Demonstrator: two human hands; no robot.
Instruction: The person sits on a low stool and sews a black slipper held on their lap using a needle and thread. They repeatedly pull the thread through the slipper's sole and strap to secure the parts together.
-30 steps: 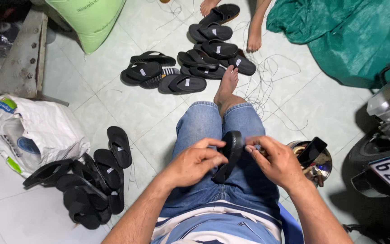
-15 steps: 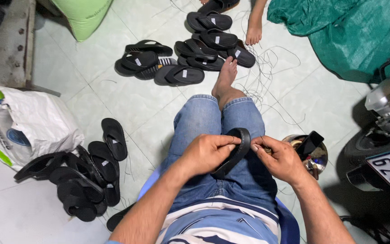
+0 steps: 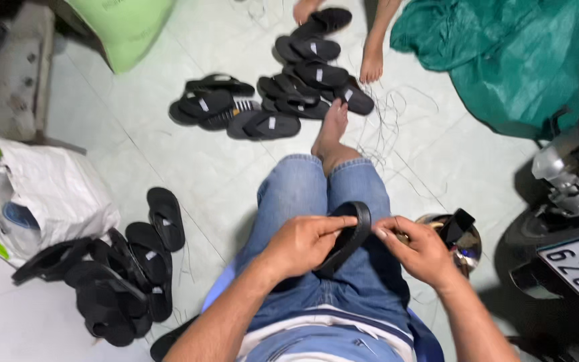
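Observation:
I sit on the floor in blue jeans with a black sandal (image 3: 351,234) held on edge over my lap. My left hand (image 3: 303,243) grips its near side, thumb along the rim. My right hand (image 3: 418,249) pinches the sandal's far end with its fingers closed on something small that I cannot make out. A pile of black sandals (image 3: 112,278) lies on the floor at my left. Another spread of black sandals (image 3: 283,87) lies ahead past my bare foot (image 3: 333,131).
A white printed sack (image 3: 35,191) sits at left, a green sack (image 3: 129,27) at the back. Another person's bare feet (image 3: 372,60) stand by the far sandals. A green tarp (image 3: 504,60) and a motorbike (image 3: 571,208) are at right; a round metal tin (image 3: 460,241) by my knee; loose threads on the tiles.
The view has tilted down a little. My hands have turned the sandal, and my right hand now works at its far end.

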